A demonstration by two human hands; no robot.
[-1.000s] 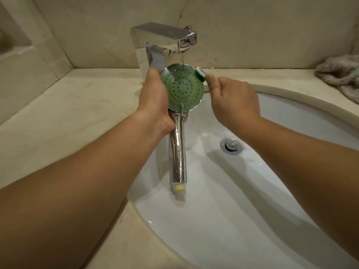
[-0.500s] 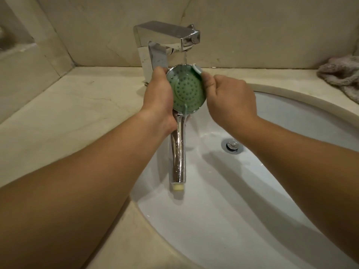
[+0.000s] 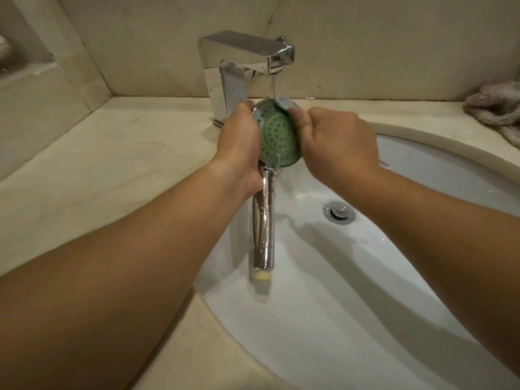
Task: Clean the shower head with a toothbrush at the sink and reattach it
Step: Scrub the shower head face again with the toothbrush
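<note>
Nearest us, both forearms reach fwd over the sink (image 3: 365, 319), a smooth white oval basin set under a beige marble-look counter (image 3: 98, 170) w/ faint veins. Next out, the shower head (image 3: 278, 136) hangs over the basin's left part: long chrome handle, wet and shiny, pointing toward us, ending in a small pale yellow plug. To the right of the handle sits the round metal drain (image 3: 339, 211).

Farther on, our left hand (image 3: 239, 147) wraps the neck and left rim of the head, fingers curled round its back. The face is a round green disc dotted w/ small nozzle holes, chrome-rimmed, turned toward us. Our right hand (image 3: 337, 144) is fisted round the toothbrush (image 3: 282, 102); handle mostly hidden in the fist, only the blurred pale brush end shows at the disc's top edge, thumb beside it.

Beyond that, a thin stream of water falls from the tap (image 3: 247, 57), a boxy, angular chrome piece, onto the top of the head. Far right on the counter lies a crumpled, fuzzy greyish towel (image 3: 498, 111). Back wall is the same beige stone. No writing or logo we can read anywhere.
</note>
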